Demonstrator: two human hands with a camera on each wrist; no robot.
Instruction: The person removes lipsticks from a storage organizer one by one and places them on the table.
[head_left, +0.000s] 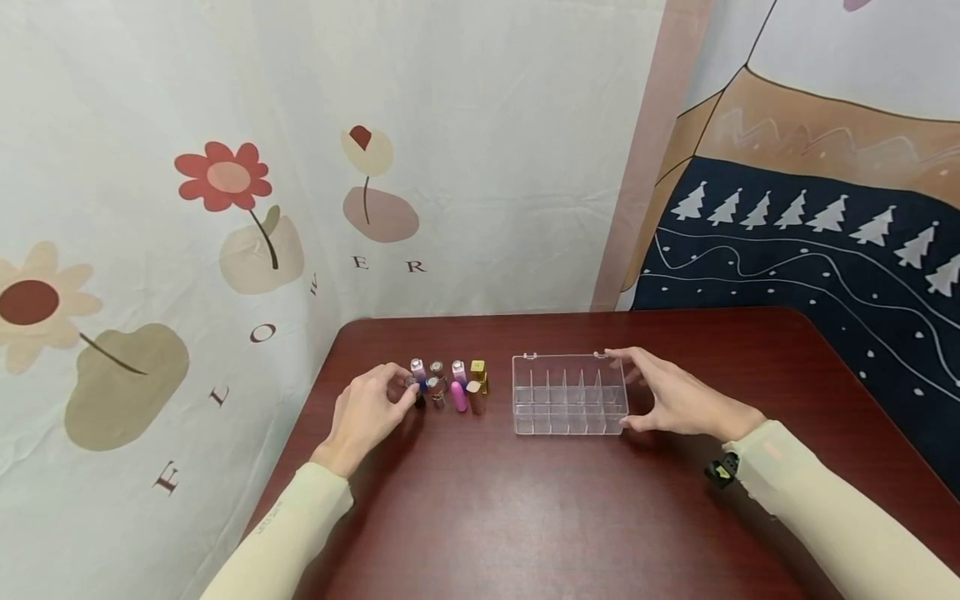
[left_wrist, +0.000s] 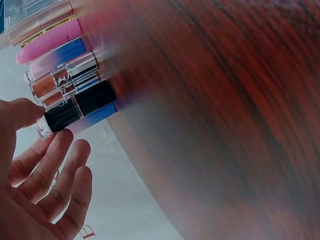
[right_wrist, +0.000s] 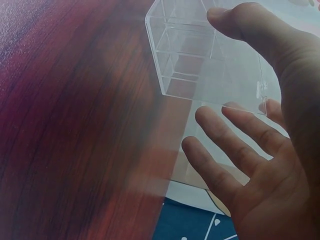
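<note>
My left hand (head_left: 369, 408) pinches a lipstick with a black tube and clear end (left_wrist: 82, 107) between thumb and fingertips, at the left end of a small group. In the left wrist view it stands beside lipsticks with clear and brown bodies (left_wrist: 46, 86), a bright pink one (left_wrist: 52, 41) and blue-and-pink ones (left_wrist: 97, 117). To the right of the group is a clear plastic organizer box (head_left: 568, 433) with two rows of compartments. My right hand (head_left: 678, 398) holds its right end, the thumb at the front corner and the index finger near the back hinge corner.
A gold-capped tube (head_left: 477, 367) and a brown one with a pale top (head_left: 475, 398) stand at the group's right side. The dark red table (head_left: 525, 517) has its back edge against a flower-printed curtain (head_left: 480, 167). A tree-printed cloth (head_left: 795, 250) hangs at the right.
</note>
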